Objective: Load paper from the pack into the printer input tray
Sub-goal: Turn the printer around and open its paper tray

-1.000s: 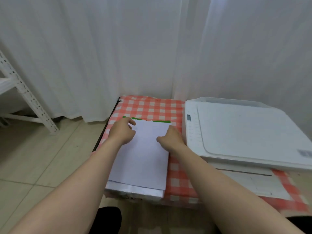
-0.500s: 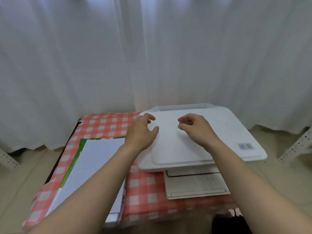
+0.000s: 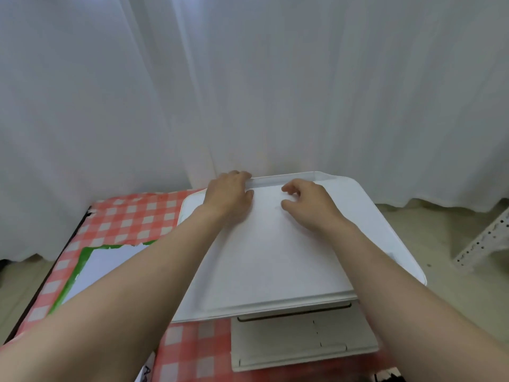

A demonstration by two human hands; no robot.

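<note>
Head-worn camera: a single wide-angle view is taken from above, angled forward and down over the worktop (image 3: 132, 213). The printer (image 3: 275, 257) is framed close at lower centre, two forearms (image 3: 154, 274) are seen entering from the bottom corners, and the upper frame is filled by a white curtain (image 3: 275, 78).

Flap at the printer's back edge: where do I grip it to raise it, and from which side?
Likely its far long edge, reaching from the front over the lid. The flap lies flat along the back of the printer, curtain close behind, leaving little room from the rear. Fingers of the left hand curl over its left end.
</note>
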